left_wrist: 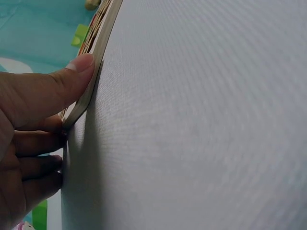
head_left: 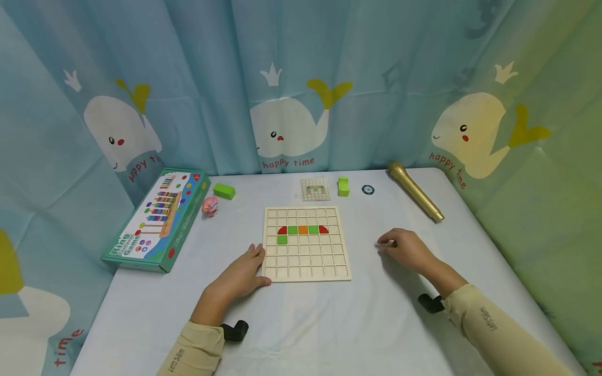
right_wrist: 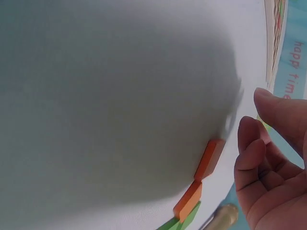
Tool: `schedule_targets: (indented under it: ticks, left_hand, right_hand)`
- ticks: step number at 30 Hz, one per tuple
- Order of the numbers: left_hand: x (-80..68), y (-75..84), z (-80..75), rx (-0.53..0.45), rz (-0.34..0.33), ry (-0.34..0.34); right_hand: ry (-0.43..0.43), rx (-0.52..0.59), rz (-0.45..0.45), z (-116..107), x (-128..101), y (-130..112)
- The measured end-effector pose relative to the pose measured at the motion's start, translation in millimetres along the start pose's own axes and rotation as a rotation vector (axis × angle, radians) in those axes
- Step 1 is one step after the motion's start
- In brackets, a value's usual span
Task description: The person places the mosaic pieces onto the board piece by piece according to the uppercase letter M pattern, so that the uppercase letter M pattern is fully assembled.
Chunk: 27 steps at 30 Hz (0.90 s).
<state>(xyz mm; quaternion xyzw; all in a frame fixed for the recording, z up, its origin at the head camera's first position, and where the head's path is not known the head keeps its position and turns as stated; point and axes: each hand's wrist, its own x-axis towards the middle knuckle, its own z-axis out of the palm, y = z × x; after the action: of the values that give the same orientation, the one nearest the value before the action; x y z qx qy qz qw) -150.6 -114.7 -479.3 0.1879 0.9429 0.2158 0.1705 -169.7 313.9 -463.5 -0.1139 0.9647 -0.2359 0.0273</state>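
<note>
Left hand [head_left: 242, 274] flat on the white worktop [head_left: 329, 324], thumb pressed along the near-left edge of the wooden grid board [head_left: 307, 243] and the other fingers [left_wrist: 33, 165] laid straight beside it, steadying rather than clasping. Right hand [head_left: 405, 249] resting to the right of the board, clear of it, fingers [right_wrist: 252, 143] loosely curled and gripping nothing, just above two orange tiles [right_wrist: 201, 179] lying on the cloth in the right wrist view; hidden under the hand in the head view. Board lying flat at the middle of the worktop, carrying a short row of red, green and orange pieces [head_left: 303, 230] with one more green square below the left end. Probably thin, stiff and light, so prone to sliding on the cloth; best held down at an edge or pinched at a corner. Loose tiles small, flat and likely slippery, best taken by their side edges between thumb and fingertip. Beyond the board, a pattern card [head_left: 315, 189], two green blocks [head_left: 223, 191], a small pink toy [head_left: 209, 206], a gold microphone [head_left: 415, 190] and a boxed ring game [head_left: 157, 219] at the left.
</note>
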Motion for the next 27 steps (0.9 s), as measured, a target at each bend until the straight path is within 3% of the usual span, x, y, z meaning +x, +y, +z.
schedule_targets:
  ticks: [16,27]
  left_hand:
    - [0.8,-2.3,3.1,-0.004,0.005,0.011]
    - [0.4,-2.5,2.7,-0.007,0.001,0.014]
  right_hand:
    - [-0.105,0.016,0.045,-8.1,-7.2,15.9]
    - [-0.127,0.015,0.037,-15.9,-9.8,22.0]
